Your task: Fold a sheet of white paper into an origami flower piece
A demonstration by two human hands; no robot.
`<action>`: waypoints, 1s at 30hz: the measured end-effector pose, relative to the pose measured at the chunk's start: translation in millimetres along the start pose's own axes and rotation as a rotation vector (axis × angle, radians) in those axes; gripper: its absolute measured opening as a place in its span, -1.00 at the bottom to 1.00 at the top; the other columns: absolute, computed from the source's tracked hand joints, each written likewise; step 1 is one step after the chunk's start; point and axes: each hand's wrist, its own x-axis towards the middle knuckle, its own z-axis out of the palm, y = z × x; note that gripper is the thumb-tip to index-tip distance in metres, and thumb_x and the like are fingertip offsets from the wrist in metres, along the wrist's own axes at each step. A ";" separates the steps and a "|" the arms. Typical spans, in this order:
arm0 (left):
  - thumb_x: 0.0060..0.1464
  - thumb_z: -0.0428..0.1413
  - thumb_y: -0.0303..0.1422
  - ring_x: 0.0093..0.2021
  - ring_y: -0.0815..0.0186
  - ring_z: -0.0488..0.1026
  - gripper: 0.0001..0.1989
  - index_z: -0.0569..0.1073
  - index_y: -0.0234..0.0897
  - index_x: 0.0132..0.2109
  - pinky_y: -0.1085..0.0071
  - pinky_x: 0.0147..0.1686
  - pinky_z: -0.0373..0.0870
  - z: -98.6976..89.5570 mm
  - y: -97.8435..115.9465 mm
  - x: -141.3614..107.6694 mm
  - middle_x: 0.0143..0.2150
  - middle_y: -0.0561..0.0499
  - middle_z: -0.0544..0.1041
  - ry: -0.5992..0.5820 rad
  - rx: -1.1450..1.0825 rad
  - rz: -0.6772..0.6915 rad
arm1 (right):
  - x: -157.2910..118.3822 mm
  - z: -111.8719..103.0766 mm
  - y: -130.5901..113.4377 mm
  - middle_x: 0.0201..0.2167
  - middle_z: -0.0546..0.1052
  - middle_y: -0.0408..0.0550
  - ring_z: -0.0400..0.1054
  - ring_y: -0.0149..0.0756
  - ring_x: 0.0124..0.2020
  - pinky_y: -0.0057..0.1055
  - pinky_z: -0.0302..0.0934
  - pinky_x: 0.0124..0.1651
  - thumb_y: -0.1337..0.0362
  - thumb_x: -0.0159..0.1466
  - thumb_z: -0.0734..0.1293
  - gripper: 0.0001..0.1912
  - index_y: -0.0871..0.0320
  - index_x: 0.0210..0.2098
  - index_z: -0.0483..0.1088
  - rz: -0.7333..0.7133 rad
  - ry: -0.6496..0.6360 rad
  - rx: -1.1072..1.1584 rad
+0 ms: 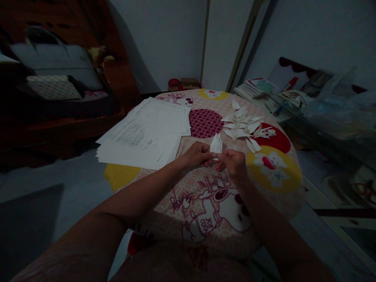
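Note:
A small folded piece of white paper [216,144], pointed at the top, stands upright between my two hands above the round table. My left hand [201,154] pinches its lower left side. On the lower right, my right hand [232,161] grips it with thumb and fingers. Just beyond my right hand lies a pile of folded paper pieces [245,122], several of them with pointed tips. A stack of printed sheets [143,133] rests to the left of my hands.
A patterned cloth [214,219] covers the round table. At right is a glass-topped table with papers [252,87] and a clear plastic bag [331,105]. A wooden seat at left carries a grey bag [64,60] and a checked pouch [54,87].

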 end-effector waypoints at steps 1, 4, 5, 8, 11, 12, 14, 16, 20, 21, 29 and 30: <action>-0.03 0.34 -0.16 -0.68 0.51 0.33 -0.63 0.44 -0.36 -0.48 0.55 -0.66 0.21 -0.3 0.3 -0.6 -0.64 0.06 0.45 -0.005 -0.012 0.005 | -0.3 0.3 -0.2 -0.68 0.54 -0.09 0.37 -0.38 -0.74 -0.52 0.26 -0.68 0.09 0.06 0.47 -0.72 0.18 -0.50 0.44 0.017 -0.020 0.018; -0.01 0.33 -0.17 -0.68 0.54 0.29 -0.65 0.47 -0.38 -0.48 0.57 -0.68 0.13 0.9 3.1 -4.0 -0.63 0.06 0.45 -0.016 -0.049 0.008 | -0.9 0.9 -1.1 -0.67 0.55 -0.11 0.37 -0.37 -0.74 -0.53 0.23 -0.71 0.06 0.07 0.46 -0.70 0.17 -0.49 0.41 0.057 -0.082 0.099; -0.01 0.32 -0.17 -0.68 0.54 0.28 -0.65 0.48 -0.38 -0.47 0.58 -0.69 0.09 2.1 4.2 -5.1 -0.62 0.06 0.46 -0.014 -0.065 0.006 | -0.9 0.8 -1.4 -0.68 0.54 -0.13 0.36 -0.37 -0.75 -0.53 0.21 -0.73 0.07 0.06 0.47 -0.70 0.16 -0.49 0.40 0.062 -0.095 0.127; -0.01 0.31 -0.14 -0.68 0.55 0.27 -0.63 0.48 -0.39 -0.46 0.58 -0.68 0.07 5.7 5.3 -6.6 -0.59 0.04 0.48 0.006 -0.118 0.016 | -0.6 0.1 -1.4 -0.72 0.49 -0.19 0.30 -0.39 -0.80 -0.53 0.16 -0.77 0.10 0.03 0.48 -0.71 0.14 -0.51 0.37 0.047 -0.094 0.179; -0.04 0.31 -0.05 -0.67 0.52 0.30 -0.56 0.48 -0.40 -0.44 0.58 -0.67 0.15 5.6 3.1 -5.1 -0.59 0.03 0.48 -0.020 -0.114 0.022 | -0.5 0.5 -0.6 -0.70 0.50 -0.19 0.28 -0.41 -0.81 -0.54 0.14 -0.78 0.09 0.03 0.49 -0.70 0.15 -0.51 0.38 0.033 -0.076 0.186; -0.06 0.31 -0.02 -0.67 0.51 0.31 -0.54 0.47 -0.40 -0.44 0.57 -0.66 0.16 4.8 2.1 -4.3 -0.60 0.03 0.48 -0.039 -0.101 0.020 | -0.5 1.2 -0.4 -0.69 0.51 -0.18 0.29 -0.42 -0.81 -0.55 0.14 -0.78 0.09 0.03 0.49 -0.70 0.16 -0.50 0.38 0.032 -0.072 0.185; -0.08 0.31 0.03 -0.67 0.50 0.31 -0.49 0.46 -0.40 -0.44 0.57 -0.66 0.17 3.3 0.6 -3.2 -0.60 0.04 0.46 -0.071 -0.083 0.019 | -0.7 3.1 -0.6 -0.67 0.51 -0.19 0.28 -0.43 -0.81 -0.55 0.14 -0.79 0.08 0.03 0.50 -0.69 0.15 -0.50 0.38 0.028 -0.067 0.190; -0.09 0.30 0.07 -0.68 0.52 0.28 -0.47 0.43 -0.39 -0.45 0.58 -0.68 0.13 3.6 0.3 -3.3 -0.61 0.06 0.44 -0.069 -0.072 0.038 | -1.2 5.1 -1.5 -0.68 0.50 -0.21 0.26 -0.44 -0.83 -0.54 0.15 -0.80 0.08 0.03 0.49 -0.69 0.15 -0.51 0.37 0.019 -0.066 0.199; -0.04 0.25 0.09 -0.69 0.57 0.15 -0.45 0.36 -0.36 -0.51 0.60 -0.69 -0.01 7.0 2.0 -5.6 -0.67 0.13 0.32 -0.009 0.007 0.119 | -2.0 6.8 -3.1 -0.71 0.45 -0.25 0.20 -0.44 -0.85 -0.50 0.17 -0.81 0.08 0.02 0.48 -0.70 0.14 -0.52 0.35 0.013 -0.059 0.219; -0.02 0.24 0.08 -0.69 0.58 0.13 -0.45 0.36 -0.37 -0.52 0.61 -0.69 -0.03 7.0 2.2 -6.0 -0.68 0.15 0.29 -0.001 0.033 0.137 | -2.0 6.6 -2.9 -0.71 0.45 -0.25 0.21 -0.44 -0.85 -0.49 0.18 -0.80 0.08 0.03 0.48 -0.70 0.14 -0.52 0.36 0.015 -0.058 0.218; -0.14 0.33 0.07 -0.61 0.43 0.41 -0.45 0.41 -0.37 -0.42 0.54 -0.61 0.35 -5.8 -2.9 -0.1 -0.58 0.03 0.47 -0.032 -0.100 0.063 | 0.7 3.2 3.8 -0.66 0.52 -0.17 0.35 -0.41 -0.76 -0.55 0.17 -0.71 0.08 0.11 0.46 -0.71 0.16 -0.46 0.40 -0.072 -0.043 0.041; -0.12 0.31 0.11 -0.59 0.40 0.44 -0.43 0.41 -0.37 -0.42 0.52 -0.59 0.39 -6.3 -2.9 0.6 -0.57 0.01 0.48 -0.016 -0.133 0.059 | 0.9 2.7 3.8 -0.68 0.51 -0.18 0.35 -0.40 -0.75 -0.55 0.18 -0.70 0.08 0.11 0.46 -0.72 0.16 -0.46 0.40 -0.082 -0.034 0.018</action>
